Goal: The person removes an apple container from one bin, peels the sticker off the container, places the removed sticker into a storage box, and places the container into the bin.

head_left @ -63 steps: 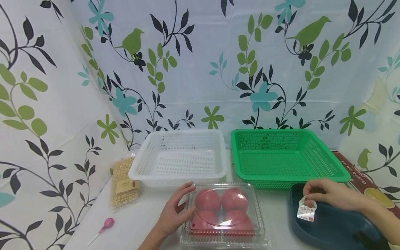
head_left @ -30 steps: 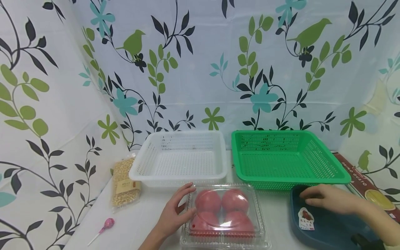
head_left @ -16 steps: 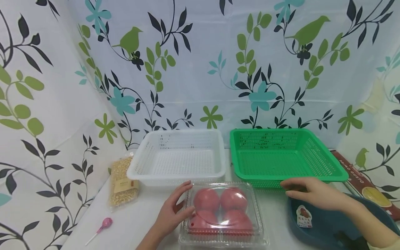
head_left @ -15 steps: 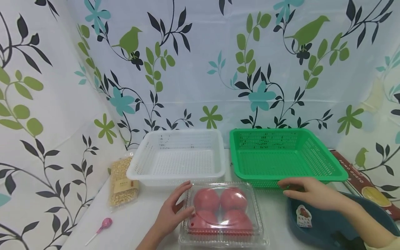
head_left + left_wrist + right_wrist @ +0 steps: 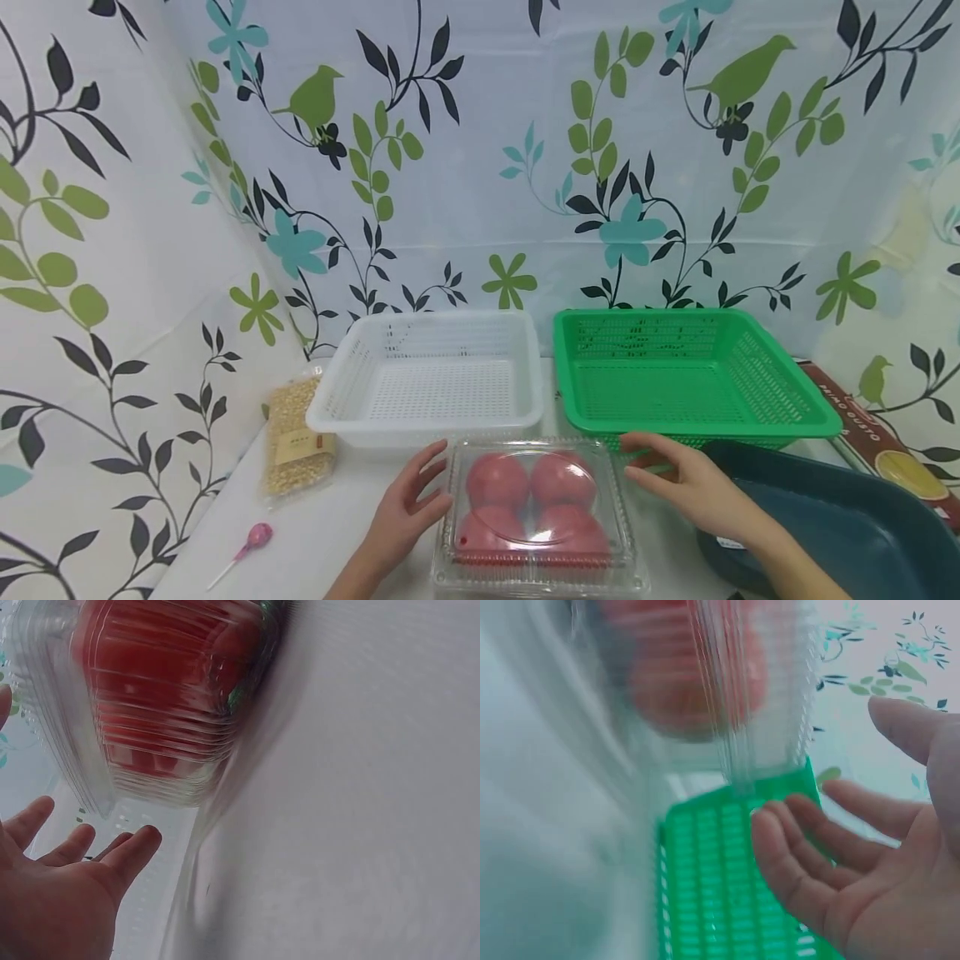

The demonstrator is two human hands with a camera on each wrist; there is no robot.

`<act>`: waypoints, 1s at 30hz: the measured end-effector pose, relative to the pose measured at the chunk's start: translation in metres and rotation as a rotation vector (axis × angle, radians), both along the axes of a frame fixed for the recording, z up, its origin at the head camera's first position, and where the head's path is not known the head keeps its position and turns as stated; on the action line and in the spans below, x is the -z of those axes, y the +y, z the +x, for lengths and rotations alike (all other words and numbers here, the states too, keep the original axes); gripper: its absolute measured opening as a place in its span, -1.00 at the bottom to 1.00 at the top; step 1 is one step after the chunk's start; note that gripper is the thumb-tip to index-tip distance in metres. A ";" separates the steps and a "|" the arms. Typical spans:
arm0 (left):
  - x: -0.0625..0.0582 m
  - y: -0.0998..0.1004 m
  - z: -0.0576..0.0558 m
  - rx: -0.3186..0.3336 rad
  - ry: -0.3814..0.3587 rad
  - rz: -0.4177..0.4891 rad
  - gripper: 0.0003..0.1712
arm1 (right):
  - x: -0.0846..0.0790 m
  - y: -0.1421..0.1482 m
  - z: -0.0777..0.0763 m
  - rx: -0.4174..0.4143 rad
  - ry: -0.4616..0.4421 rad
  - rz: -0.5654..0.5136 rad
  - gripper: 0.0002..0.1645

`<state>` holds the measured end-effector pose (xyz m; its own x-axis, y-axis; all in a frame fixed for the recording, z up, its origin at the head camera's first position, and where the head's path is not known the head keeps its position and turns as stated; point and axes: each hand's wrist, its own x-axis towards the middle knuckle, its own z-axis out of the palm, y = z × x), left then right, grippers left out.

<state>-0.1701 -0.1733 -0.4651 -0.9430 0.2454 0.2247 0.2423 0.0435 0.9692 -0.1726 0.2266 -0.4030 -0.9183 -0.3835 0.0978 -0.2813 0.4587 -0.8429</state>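
Note:
A clear plastic clamshell box [image 5: 540, 581] stands at the front middle, with several round red fruits [image 5: 562, 479] like tomatoes under its lid. At its left side my left hand [image 5: 405, 510] is held with fingers spread and loosely bent; the left wrist view shows a gap between the fingertips and the box. On the other side, my right hand [image 5: 697, 492] faces the box with relaxed, slightly curved fingers and holds nothing. A white sticker [image 5: 729, 542] lies in the dark blue tray [image 5: 840, 492], mostly hidden behind my right forearm.
Behind the box stand a white basket [image 5: 427, 435] and a green basket [image 5: 720, 431]. At the left lie a bag of yellow kernels [image 5: 300, 479] and a pink lollipop [image 5: 258, 535]. A dark red package [image 5: 847, 408] lies at the right, partly under the tray.
My right hand let go of the sticker in the blue tray, then moved left to the clamshell box. My left hand has shifted slightly left, away from the box.

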 end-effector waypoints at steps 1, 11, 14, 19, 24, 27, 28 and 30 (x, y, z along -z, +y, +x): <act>0.001 -0.001 0.000 0.007 -0.006 0.008 -0.25 | 0.002 -0.003 0.001 0.018 -0.005 -0.011 -0.40; 0.008 -0.006 -0.002 0.094 -0.047 0.028 -0.19 | 0.022 -0.023 0.010 0.158 -0.066 -0.061 -0.23; 0.009 -0.009 -0.003 0.123 -0.061 0.007 -0.19 | 0.027 -0.028 0.011 0.164 -0.092 -0.054 -0.17; 0.013 -0.014 -0.004 0.196 -0.078 -0.001 -0.18 | 0.033 -0.034 0.013 0.189 -0.133 -0.057 -0.09; 0.015 -0.015 -0.006 0.217 -0.103 0.000 -0.19 | 0.038 -0.037 0.016 0.213 -0.184 -0.097 -0.10; 0.017 -0.016 -0.005 0.230 -0.115 0.010 -0.17 | 0.039 -0.039 0.018 0.219 -0.234 -0.120 -0.16; 0.017 -0.017 -0.005 0.238 -0.120 0.016 -0.16 | 0.039 -0.039 0.018 0.219 -0.249 -0.119 -0.17; 0.018 -0.018 -0.005 0.259 -0.120 0.029 -0.15 | 0.040 -0.039 0.019 0.199 -0.283 -0.137 -0.20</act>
